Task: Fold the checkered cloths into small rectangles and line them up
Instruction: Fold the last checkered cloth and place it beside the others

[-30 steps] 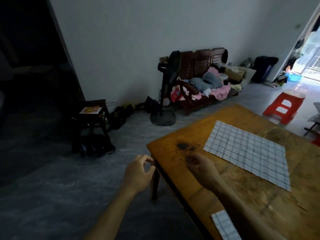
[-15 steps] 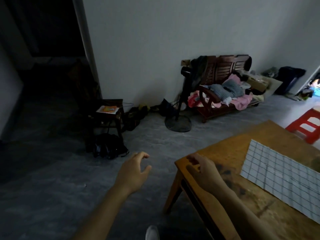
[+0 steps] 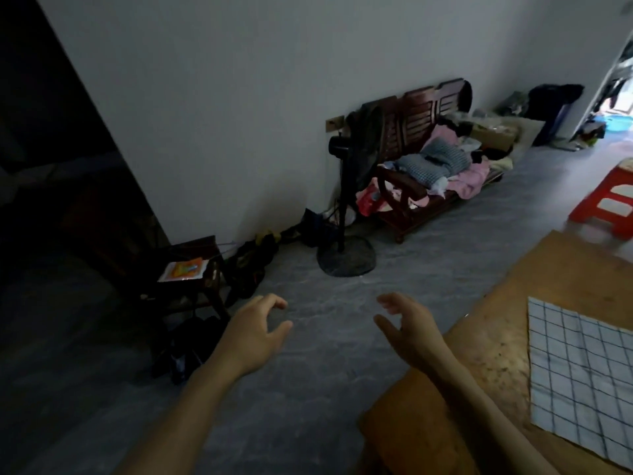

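A white checkered cloth (image 3: 579,375) lies spread flat on the wooden table (image 3: 496,323) at the right, cut off by the frame's right edge. My left hand (image 3: 255,332) hovers over the grey floor, left of the table, fingers curled apart and holding nothing. My right hand (image 3: 407,329) is raised above the floor just off the table's left edge, fingers apart, empty. Both hands are well left of the cloth. No folded cloth shows in this view.
A standing fan (image 3: 344,234) and a wooden bench (image 3: 421,166) piled with clothes stand along the white wall. A small dark stool (image 3: 188,269) with an orange packet sits at the left, bags beside it. A red plastic stool (image 3: 613,204) is at far right.
The view has swung left, so the table and cloth slid toward the right edge and the small folded cloth left the frame. My right hand lifted off the table's edge and opened.
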A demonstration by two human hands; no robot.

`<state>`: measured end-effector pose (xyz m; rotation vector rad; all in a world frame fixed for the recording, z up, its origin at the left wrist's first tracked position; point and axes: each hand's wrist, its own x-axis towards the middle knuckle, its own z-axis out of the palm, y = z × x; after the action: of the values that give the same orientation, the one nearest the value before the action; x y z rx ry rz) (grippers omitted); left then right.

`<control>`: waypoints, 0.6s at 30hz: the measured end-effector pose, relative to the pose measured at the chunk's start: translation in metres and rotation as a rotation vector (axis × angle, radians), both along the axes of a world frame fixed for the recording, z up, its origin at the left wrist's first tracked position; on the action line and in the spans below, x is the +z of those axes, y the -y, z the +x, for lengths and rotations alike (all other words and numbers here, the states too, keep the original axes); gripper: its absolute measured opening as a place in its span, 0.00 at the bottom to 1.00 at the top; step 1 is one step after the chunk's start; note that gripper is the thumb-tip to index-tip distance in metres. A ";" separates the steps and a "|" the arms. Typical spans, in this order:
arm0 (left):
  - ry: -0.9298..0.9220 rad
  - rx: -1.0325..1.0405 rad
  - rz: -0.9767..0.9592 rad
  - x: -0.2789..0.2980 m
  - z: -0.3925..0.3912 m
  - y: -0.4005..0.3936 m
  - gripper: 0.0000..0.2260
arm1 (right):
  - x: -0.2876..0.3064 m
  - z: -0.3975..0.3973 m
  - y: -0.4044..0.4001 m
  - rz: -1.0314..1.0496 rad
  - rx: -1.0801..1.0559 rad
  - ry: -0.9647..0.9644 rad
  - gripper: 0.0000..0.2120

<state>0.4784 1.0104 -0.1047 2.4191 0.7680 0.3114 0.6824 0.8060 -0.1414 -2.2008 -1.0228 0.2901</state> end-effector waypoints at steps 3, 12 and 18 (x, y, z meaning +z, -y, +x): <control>-0.059 -0.074 0.003 -0.001 0.040 -0.024 0.14 | -0.001 0.029 -0.005 0.024 -0.080 -0.006 0.14; -0.034 -0.339 -0.002 -0.022 0.158 -0.093 0.13 | -0.015 0.083 -0.036 -0.041 -0.401 -0.026 0.14; 0.033 -0.567 -0.039 -0.014 0.246 -0.155 0.12 | 0.008 0.100 -0.064 -0.089 -0.640 -0.044 0.14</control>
<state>0.7239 1.1650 -0.1191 2.4639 0.0532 0.1061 0.7819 0.8703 -0.1331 -2.4543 -0.2469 0.0881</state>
